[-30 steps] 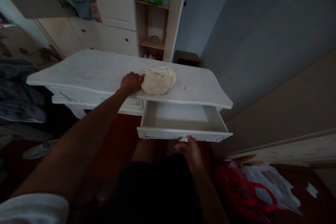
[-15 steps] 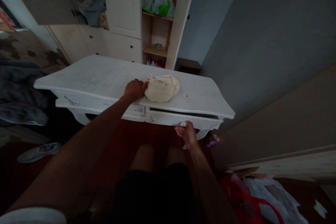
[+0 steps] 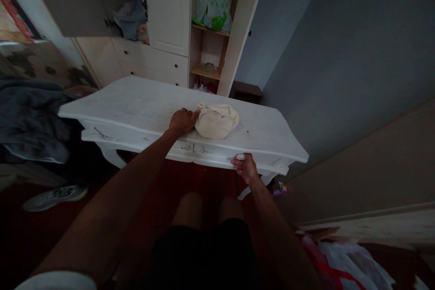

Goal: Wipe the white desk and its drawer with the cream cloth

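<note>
A white table [image 3: 142, 95] with carved drawer fronts stands in front of me. My right hand [image 3: 247, 167] has its fingers around the pale drawer knob [image 3: 241, 157] on the right-hand drawer [image 3: 217, 156], whose front sits flush under the tabletop. On the tabletop rests my left hand [image 3: 182, 121], palm down, its thumb spread out against a bundled cream cloth [image 3: 217, 122]. It does not grip the cloth, and its other fingers are partly hidden.
Behind the table stands a wardrobe [image 3: 170, 9] with open doors and plastic bags [image 3: 217, 4] on a shelf. Grey clothing [image 3: 30, 118] lies at left, above a shoe [image 3: 56, 198] on the floor. Bags [image 3: 353, 263] lie at lower right, near the wall.
The right-hand drawer, pulled out a little before with a dark gap above it, is now pushed in. My left hand stays beside the cloth. The view has shifted slightly.
</note>
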Motion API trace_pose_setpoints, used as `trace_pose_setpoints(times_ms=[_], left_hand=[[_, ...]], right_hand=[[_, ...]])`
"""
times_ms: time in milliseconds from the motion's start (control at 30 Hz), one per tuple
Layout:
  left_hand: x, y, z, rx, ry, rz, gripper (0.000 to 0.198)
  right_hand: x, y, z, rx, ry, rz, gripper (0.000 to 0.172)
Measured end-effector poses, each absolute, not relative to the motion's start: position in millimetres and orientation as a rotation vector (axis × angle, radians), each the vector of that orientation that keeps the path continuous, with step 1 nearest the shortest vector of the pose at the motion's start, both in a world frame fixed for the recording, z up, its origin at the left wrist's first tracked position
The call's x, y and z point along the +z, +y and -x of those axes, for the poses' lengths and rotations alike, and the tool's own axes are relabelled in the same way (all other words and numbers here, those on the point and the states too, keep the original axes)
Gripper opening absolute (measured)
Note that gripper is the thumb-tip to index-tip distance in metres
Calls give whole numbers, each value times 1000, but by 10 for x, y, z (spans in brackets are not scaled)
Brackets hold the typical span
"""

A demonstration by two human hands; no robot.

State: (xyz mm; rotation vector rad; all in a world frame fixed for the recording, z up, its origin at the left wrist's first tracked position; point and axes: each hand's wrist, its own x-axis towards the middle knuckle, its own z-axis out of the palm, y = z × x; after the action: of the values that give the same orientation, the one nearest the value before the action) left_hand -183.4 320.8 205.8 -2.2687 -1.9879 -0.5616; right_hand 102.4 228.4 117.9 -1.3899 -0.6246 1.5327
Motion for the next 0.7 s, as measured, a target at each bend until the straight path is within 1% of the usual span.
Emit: trace_pose_setpoints(times_ms=[100, 167, 267, 367, 467, 533, 633, 667, 700], left_hand=[[2074, 3184, 1834, -620, -2008, 2268, 85], [2089, 3162, 1825, -663, -2019, 2240, 82], [2118, 3129, 1808, -704, -2046, 2194, 74], [2136, 3096, 1797, -765, -2009, 2182, 64], [2117, 3059, 1775, -892, -1928, 2164, 50], [2092, 3015, 1717, -1002, -1992, 2086, 43], [2087, 2853, 1499, -1151, -2113, 1954, 35], [2104, 2759, 1384, -1196, -2080, 1959, 33], [2130, 2644, 1247, -1249, -2011, 1976, 33]], right_hand=[[1204, 2259, -1062, 1590, -663, 1414, 36], [1261, 2214, -1122, 1626, -763, 1514, 39], [1434, 2104, -1239, 1576, -1177, 1755, 38], [1729, 2026, -1333, 1426, -1678, 1748, 31], [2085, 2125, -1387, 1175, -1912, 1556, 29], [2285, 2315, -1423, 913, -1982, 1533, 26], [2422, 2695, -1483, 449, -2024, 1727, 16], [2418, 2814, -1499, 300, -2011, 1819, 13], [2394, 2917, -1508, 201, -2002, 1919, 13]])
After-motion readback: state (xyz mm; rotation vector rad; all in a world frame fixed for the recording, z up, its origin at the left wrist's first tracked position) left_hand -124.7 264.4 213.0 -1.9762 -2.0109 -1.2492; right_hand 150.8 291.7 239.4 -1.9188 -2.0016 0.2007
